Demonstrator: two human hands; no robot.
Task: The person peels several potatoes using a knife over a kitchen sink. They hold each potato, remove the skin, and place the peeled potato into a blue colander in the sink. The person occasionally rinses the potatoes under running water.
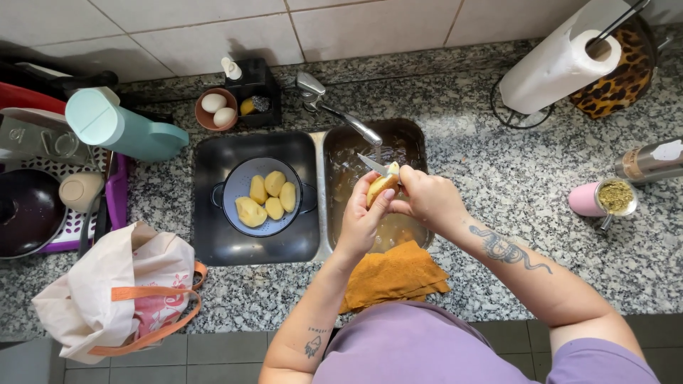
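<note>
My left hand (361,219) grips a partly peeled potato (382,186) above the right basin of a steel double sink (316,195). My right hand (427,199) holds a small knife (375,165), its blade lying against the top of the potato. In the left basin sits a dark colander (238,186) holding several peeled yellow potatoes (269,197). The tap (340,114) reaches over the divider between the two basins.
An orange cloth (393,276) lies on the granite counter (512,178) at the sink's front edge. A cloth bag (117,288) sits front left, a dish rack (50,178) and teal jug (121,128) at left. A paper towel roll (558,67), pink cup (601,199), egg bowl (217,108).
</note>
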